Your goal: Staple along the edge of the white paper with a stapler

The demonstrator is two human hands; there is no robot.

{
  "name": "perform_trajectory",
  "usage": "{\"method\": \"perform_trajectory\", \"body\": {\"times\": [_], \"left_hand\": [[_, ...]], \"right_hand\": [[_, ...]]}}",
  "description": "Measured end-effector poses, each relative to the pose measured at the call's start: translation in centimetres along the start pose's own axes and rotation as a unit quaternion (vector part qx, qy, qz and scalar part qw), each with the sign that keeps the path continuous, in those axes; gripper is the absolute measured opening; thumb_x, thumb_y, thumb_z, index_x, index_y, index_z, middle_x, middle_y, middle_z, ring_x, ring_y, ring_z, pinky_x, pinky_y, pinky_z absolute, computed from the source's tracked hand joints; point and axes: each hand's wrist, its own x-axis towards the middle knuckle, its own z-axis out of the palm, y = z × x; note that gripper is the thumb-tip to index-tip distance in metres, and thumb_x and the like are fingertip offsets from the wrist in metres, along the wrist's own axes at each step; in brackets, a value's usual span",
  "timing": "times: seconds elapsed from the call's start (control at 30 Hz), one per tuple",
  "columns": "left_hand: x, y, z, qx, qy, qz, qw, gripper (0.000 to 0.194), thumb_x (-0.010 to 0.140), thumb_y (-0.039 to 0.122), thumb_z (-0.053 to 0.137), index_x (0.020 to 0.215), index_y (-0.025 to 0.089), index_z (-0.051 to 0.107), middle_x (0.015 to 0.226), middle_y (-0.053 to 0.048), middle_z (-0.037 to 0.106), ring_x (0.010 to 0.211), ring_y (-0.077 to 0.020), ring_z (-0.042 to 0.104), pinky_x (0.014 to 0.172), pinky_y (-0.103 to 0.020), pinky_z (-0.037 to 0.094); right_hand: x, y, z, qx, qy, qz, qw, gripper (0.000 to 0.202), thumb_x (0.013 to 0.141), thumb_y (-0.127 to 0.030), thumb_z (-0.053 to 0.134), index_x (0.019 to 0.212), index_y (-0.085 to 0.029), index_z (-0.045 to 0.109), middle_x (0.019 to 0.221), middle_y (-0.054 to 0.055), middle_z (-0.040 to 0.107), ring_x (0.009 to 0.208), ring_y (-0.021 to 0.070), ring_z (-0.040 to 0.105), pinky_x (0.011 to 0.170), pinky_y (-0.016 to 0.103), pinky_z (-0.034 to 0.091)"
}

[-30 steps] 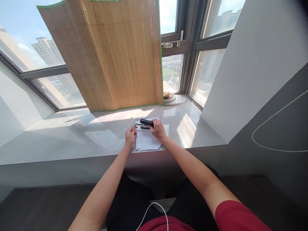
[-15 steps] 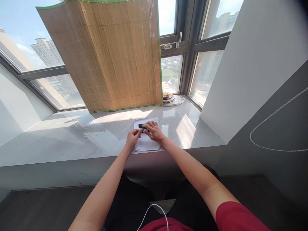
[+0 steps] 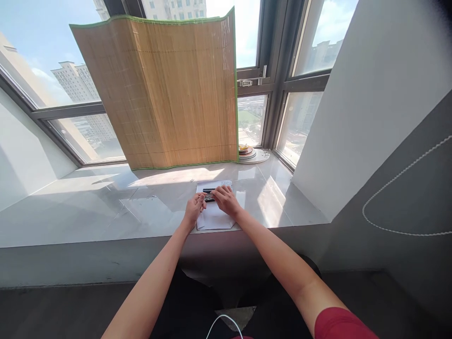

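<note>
A small black stapler [image 3: 209,190] with a metallic strip along its middle is held low over a white paper packet [image 3: 215,220] at the front of the sill. At its left end, my left hand [image 3: 194,208] has its fingers pinched together; whether a tiny part sits between them is too small to make out. My right hand [image 3: 226,200] is closed round the right end of the stapler, hiding that end. The packet lies flat beneath both hands, with some writing near its top right corner.
A bamboo mat [image 3: 176,94] with green edging stands against the window behind the hands. To its right, a stack of plates [image 3: 247,153] rests on the tiled sill [image 3: 158,212]. A beaded cord [image 3: 374,221] hangs at the right wall. A white cable [image 3: 224,316] loops near my lap.
The view has tilted up slightly, so everything sits lower in the picture. The stapler has turned a little, showing its metallic middle more, and my right fingers have shifted along its right end.
</note>
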Motion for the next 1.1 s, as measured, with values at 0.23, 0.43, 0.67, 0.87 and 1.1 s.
{"method": "perform_trajectory", "body": {"times": [0.23,0.43,0.67,0.87,1.1], "left_hand": [[0.5,-0.6,0.1,-0.010,0.006,-0.027,1.000,0.045,0.095,0.064,0.059,0.094,0.019,0.063,0.059,0.004,0.056,0.044,-0.0082,0.037,0.044,-0.021,0.024],[0.4,-0.2,0.0,0.012,-0.005,-0.017,1.000,0.045,0.094,0.064,0.058,0.089,0.019,0.062,0.055,0.004,0.055,0.044,-0.0093,0.039,0.047,-0.022,0.027],[-0.3,0.1,0.4,0.012,0.010,0.000,1.000,0.041,0.097,0.058,0.056,0.085,0.020,0.063,0.055,0.003,0.053,0.046,-0.0098,0.037,0.048,-0.023,0.028],[2.4,-0.2,-2.2,0.078,0.120,0.051,0.988,0.035,0.101,0.046,0.047,0.077,0.022,0.057,0.056,0.002,0.048,0.050,-0.0135,0.044,0.051,-0.025,0.035],[10.8,-1.4,-7.9,0.405,0.111,0.031,0.907,0.018,0.092,0.030,0.061,0.102,0.018,0.069,0.120,-0.018,0.073,0.117,-0.0303,0.065,0.102,-0.043,0.048]], "right_hand": [[2.2,8.2,-2.7,-0.025,0.069,0.347,0.935,0.026,0.102,-0.033,0.056,0.109,-0.021,0.078,0.098,0.009,0.071,0.102,0.0264,0.060,0.090,0.037,0.042],[1.6,13.9,-3.7,-0.073,-0.130,0.520,0.841,0.031,0.098,-0.036,0.059,0.119,-0.022,0.076,0.119,0.012,0.074,0.120,0.0291,0.062,0.100,0.038,0.044],[0.0,13.6,-3.5,-0.100,-0.216,0.482,0.843,0.040,0.100,-0.040,0.056,0.126,-0.011,0.067,0.133,0.022,0.066,0.129,0.0367,0.058,0.106,0.043,0.042],[-2.0,11.2,-3.2,-0.127,-0.230,0.422,0.868,0.041,0.104,-0.026,0.040,0.132,-0.008,0.064,0.141,0.028,0.056,0.137,0.0421,0.050,0.110,0.052,0.037],[-2.4,11.7,-2.4,-0.170,-0.224,0.396,0.874,0.040,0.101,-0.027,0.040,0.126,-0.010,0.067,0.131,0.028,0.060,0.126,0.0425,0.056,0.103,0.053,0.041]]}}
